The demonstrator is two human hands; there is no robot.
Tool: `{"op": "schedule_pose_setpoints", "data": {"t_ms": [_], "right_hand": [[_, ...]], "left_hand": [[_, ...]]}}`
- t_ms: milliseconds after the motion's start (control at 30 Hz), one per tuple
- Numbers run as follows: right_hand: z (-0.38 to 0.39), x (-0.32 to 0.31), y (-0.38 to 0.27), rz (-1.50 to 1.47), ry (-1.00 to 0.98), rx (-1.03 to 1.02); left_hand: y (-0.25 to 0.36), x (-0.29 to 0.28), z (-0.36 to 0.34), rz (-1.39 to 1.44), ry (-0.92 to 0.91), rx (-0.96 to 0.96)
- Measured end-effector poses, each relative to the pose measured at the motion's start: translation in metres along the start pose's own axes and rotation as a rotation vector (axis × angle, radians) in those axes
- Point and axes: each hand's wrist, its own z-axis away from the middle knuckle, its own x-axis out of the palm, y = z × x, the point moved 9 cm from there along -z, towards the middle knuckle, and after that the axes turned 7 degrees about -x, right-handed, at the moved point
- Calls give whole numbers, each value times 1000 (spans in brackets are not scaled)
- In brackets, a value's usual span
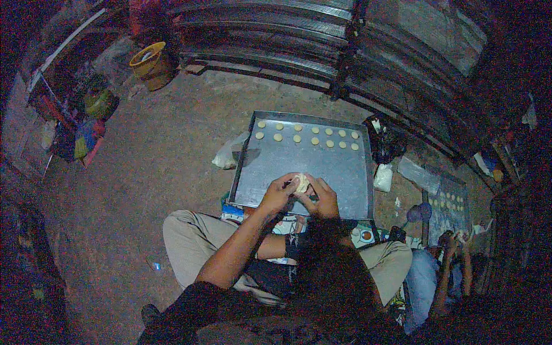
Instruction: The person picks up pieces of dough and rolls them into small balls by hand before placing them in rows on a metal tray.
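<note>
A pale lump of dough (pixel 302 183) is held between my two hands, above the near half of a large metal baking tray (pixel 293 164). My left hand (pixel 280 192) grips it from the left with bent fingers. From the other side my right hand (pixel 321 197) closes on the same lump, its thumb pointing toward the left hand. Small flat dough rounds (pixel 315 141) lie in two rows along the tray's far side. Part of the dough is hidden behind my fingers.
White plastic bags (pixel 225 156) lie beside the tray. To the right a co-worker's hands (pixel 453 241) hold dough near a second tray (pixel 443 210) with dough rounds. Stacked dark metal racks (pixel 270 34) stand at the back. A yellow bucket (pixel 150 66) is at far left.
</note>
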Motion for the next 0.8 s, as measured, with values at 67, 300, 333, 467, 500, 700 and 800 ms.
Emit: {"op": "schedule_pose_setpoints", "data": {"t_ms": [67,300,333,467,500,700,800], "right_hand": [[1,1,-1,77,-17,-27],[1,-3,-8,78,24,-25],[-1,-6,-12,58,22,-15],[-4,-17,-20,59,81,-4],[-3,-18,-15,89,87,-23],[5,0,23,-311,-59,258],[10,18,33,-522,-5,280]], "left_hand": [[-5,-5,-2,-85,57,57],[37,3,21,-463,215,355],[39,3,23,-481,216,370],[23,14,22,-217,119,264],[30,22,27,-308,122,318],[42,13,27,-399,147,364],[29,0,13,-171,154,262]]}}
